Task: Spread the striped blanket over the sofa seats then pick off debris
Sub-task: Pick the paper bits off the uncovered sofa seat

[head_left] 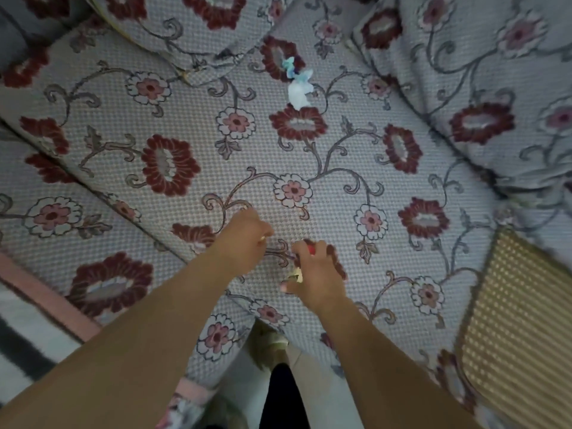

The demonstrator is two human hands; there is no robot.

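Note:
The grey floral sofa seat point(192, 125) fills the head view. My left hand point(244, 233) hovers low over the seat with its fingers pinched on a small pale scrap. Close beside it, my right hand point(315, 274) is closed around small debris, with a red bit showing at the fingers and a yellowish piece at the thumb. A crumpled white and blue wrapper point(297, 85) lies on the seat further back, near the backrest. The striped blanket point(21, 342), black and white with a pink border, shows at the lower left corner.
Floral back cushions point(483, 72) rise at the top and right. A tan woven mat point(520, 329) lies on the right end of the seat. My dark trouser leg and foot point(278, 366) stand on the pale floor at the sofa's front edge.

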